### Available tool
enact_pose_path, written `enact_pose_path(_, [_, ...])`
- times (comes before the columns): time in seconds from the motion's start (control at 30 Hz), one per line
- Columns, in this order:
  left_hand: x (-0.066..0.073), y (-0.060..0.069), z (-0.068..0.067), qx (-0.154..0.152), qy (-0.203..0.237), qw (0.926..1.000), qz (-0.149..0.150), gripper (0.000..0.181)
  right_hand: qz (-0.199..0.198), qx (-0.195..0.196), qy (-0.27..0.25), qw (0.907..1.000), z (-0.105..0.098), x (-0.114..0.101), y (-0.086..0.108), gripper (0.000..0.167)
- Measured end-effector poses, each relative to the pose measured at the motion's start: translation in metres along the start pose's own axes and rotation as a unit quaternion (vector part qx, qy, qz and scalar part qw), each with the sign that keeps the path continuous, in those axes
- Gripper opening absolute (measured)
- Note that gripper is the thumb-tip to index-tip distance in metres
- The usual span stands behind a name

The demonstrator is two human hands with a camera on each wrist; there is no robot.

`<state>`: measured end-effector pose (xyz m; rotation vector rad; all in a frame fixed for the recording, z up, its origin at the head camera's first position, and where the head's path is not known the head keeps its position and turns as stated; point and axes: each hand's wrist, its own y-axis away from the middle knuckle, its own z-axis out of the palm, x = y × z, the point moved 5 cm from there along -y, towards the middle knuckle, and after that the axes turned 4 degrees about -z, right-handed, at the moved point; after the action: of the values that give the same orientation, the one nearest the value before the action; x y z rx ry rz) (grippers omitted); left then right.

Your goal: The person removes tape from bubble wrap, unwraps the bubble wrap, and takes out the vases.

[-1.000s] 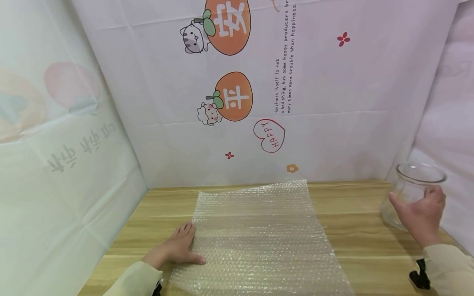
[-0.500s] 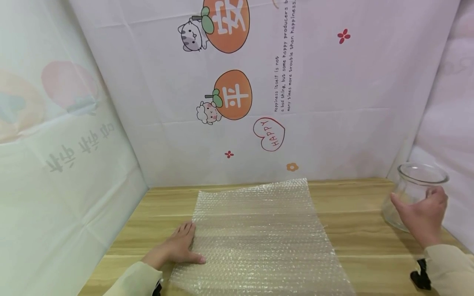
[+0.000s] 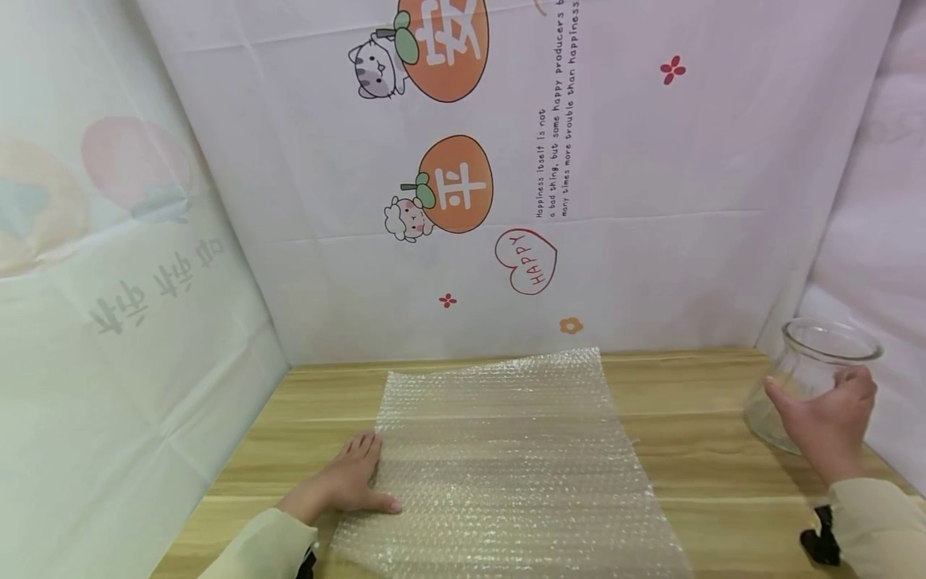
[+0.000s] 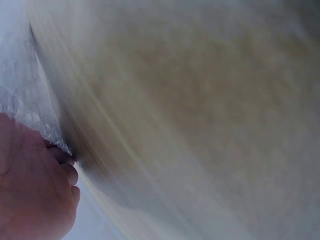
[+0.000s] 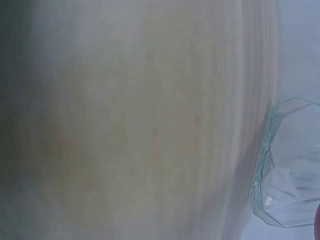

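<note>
A sheet of clear bubble wrap (image 3: 506,458) lies spread over the wooden table. On its left edge rests my left hand (image 3: 347,480), fingers extended and thumb lying on the sheet; the left wrist view shows the hand (image 4: 37,185) beside the wrap's edge (image 4: 25,95). At the far right my right hand (image 3: 832,418) holds a clear glass jar (image 3: 803,370) by its side, thumb on the left and fingers partly hidden behind. The jar's wide rim faces up. Its faceted base (image 5: 265,165) shows in the right wrist view; whether it touches the table I cannot tell.
The wood-grain table (image 3: 694,402) ends at a white printed cloth (image 3: 651,265) hung behind it. More cloth closes off the left side (image 3: 145,386) and the right side, close to the jar.
The jar's rim and my right hand have shifted slightly to the right. My left hand and the bubble wrap stay where they were.
</note>
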<state>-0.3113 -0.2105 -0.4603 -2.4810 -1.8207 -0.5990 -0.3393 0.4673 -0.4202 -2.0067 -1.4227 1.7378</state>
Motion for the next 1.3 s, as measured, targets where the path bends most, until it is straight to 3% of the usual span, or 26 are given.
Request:
enact_pose_path(0.4, [0.0009,-0.0009,-0.0006,-0.002,-0.003,1.0,-0.001,0.121,0.008,-0.003,0.007,0.9999,-0.0022,0.0036,-0.0006,0.069])
enact_pose_path(0.6, [-0.0012,-0.0014,0.0011,-0.006,-0.008,0.9999,-0.006,0.122,0.026,-0.032,0.004,0.9992,-0.003,0.0047,-0.0027,0.072])
enact_pose_path(0.83, [-0.001,-0.001,0.0001,0.0,-0.018,0.9998,0.001,0.121,0.015,-0.033,-0.001,0.9993,-0.0045,0.0017,-0.0022,0.072])
enact_pose_path(1.13, [0.0008,0.0009,-0.0019,0.003,-0.027,0.9996,0.004,0.121,0.025,-0.053,0.002,0.9983,-0.0042,0.0043,0.0002,0.087])
enact_pose_path(1.3, [0.004,0.0033,-0.0054,0.007,-0.034,0.9994,0.007,0.12,0.032,-0.058,0.001,0.9978,-0.006,0.0042,0.0019,0.087])
